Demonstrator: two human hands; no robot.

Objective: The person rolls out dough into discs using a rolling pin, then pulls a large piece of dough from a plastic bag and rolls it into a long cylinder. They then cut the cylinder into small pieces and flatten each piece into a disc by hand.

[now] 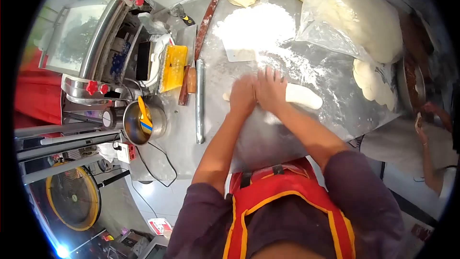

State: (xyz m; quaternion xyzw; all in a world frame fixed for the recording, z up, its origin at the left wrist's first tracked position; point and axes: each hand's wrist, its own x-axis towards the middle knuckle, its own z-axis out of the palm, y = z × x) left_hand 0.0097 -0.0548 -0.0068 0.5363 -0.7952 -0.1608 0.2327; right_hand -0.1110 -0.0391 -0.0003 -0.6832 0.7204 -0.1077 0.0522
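A long roll of pale dough point(305, 96) lies across the metal table, its ends showing on both sides of my hands. My left hand point(243, 95) presses on the roll near its left end, its fingers blurred. Right beside it, my right hand point(271, 90) rests on top of the dough with its fingers spread forward. The dough under both palms is hidden. White flour point(258, 26) is heaped beyond my hands, with a pale scraper point(241, 54) at its near edge.
To the left are a metal rod point(200, 100), wooden sticks point(209, 19), a yellow scraper point(173, 68), a metal pot point(139, 129) and a machine point(76, 38). Bagged dough point(354, 19) and dough pieces point(371, 84) lie right. Another person's arm point(429, 158) shows far right.
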